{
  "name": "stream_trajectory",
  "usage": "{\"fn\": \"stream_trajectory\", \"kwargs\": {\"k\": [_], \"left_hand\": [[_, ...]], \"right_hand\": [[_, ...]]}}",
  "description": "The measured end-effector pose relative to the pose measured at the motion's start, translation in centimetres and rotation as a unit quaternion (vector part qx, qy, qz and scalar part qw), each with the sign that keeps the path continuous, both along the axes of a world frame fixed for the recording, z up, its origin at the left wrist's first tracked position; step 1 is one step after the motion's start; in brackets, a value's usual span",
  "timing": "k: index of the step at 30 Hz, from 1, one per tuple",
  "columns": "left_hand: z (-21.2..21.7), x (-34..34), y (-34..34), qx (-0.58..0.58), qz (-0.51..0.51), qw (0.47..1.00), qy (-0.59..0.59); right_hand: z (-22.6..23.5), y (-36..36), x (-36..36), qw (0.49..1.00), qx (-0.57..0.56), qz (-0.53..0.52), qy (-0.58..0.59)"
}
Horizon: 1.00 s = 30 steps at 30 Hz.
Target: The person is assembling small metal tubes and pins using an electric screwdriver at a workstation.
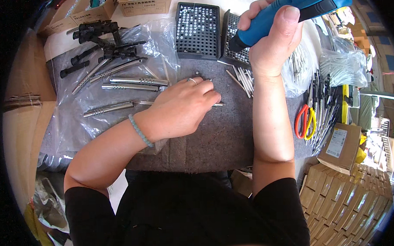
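Note:
My right hand [274, 44] is wrapped round a blue electric screwdriver [284, 11]. The dark nose of the tool points down at a small black tray of screws [242, 54], and its tip cannot be made out against them. On the grey mat [215, 139], my left hand [187, 101] is closed with its fingers curled down. A thin metal rod [218, 105] pokes out past the fingertips, and most of it is hidden under the hand. Beyond the knuckles lies a small screw [197, 73].
Silvery slotted tubes [130, 84] and black plastic parts [103, 44] rest on a clear bag at left. A perforated black tray [198, 32] of screws stands beyond. To the right are loose metal rods [243, 80], red-and-yellow-handled scissors [305, 121] and a cardboard box [341, 146].

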<state>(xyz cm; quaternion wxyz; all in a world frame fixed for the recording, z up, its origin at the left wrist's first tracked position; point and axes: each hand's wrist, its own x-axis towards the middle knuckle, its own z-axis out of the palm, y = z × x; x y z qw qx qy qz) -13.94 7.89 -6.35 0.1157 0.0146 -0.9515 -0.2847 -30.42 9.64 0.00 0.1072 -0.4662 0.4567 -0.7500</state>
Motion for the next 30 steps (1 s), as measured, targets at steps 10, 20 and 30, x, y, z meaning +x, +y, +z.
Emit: {"fn": "stream_trajectory", "kwargs": {"k": [10, 20, 30], "left_hand": [[0.1, 0.0, 0.1, -0.003, -0.001, 1.0, 0.004], [-0.5, 0.1, 0.1, -0.001, 0.001, 0.999, 0.033], [-0.8, -0.3, 0.0, 0.009, 0.01, 0.997, 0.077]], "right_hand": [[-0.5, -0.2, -1.7, 0.998, 0.002, 0.005, 0.057], [1.9, 2.5, -1.3, 0.997, 0.015, 0.048, -0.057], [0.8, 6.2, 1.5, 0.977, 0.026, 0.163, -0.137]]}}
